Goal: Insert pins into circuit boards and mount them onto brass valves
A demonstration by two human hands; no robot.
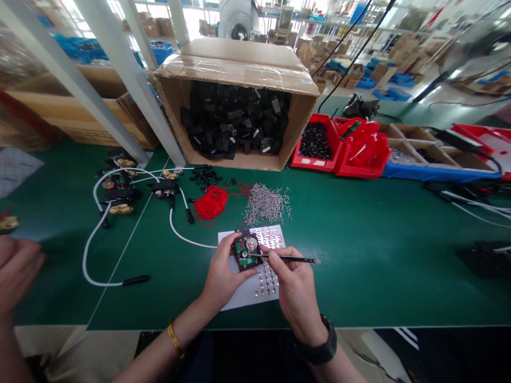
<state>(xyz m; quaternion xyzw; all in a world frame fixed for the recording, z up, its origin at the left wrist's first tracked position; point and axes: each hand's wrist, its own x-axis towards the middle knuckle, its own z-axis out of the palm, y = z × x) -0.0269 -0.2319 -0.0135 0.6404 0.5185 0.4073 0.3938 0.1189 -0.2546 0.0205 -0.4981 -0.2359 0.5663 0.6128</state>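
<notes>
My left hand (222,272) is closed around a small black device housing (237,261), its open side facing up. Inside it shows a green circuit board (242,249) with a round metal part and short red wires. My right hand (296,284) pinches dark, slender tweezers (287,258), whose tip reaches onto the board. A white cable appears to run to the housing from the left. Beneath both hands lies a white sheet (243,298) with rows of small shiny round pieces (268,282), partly covered by the hands.
Beyond the sheet lie a pile of small metal pins (266,203) and a red wire bundle (211,203). Cabled units with brass fittings (122,208) sit left, near another person's hand (18,266). A carton of black housings (239,119) and red bins (317,143) stand behind.
</notes>
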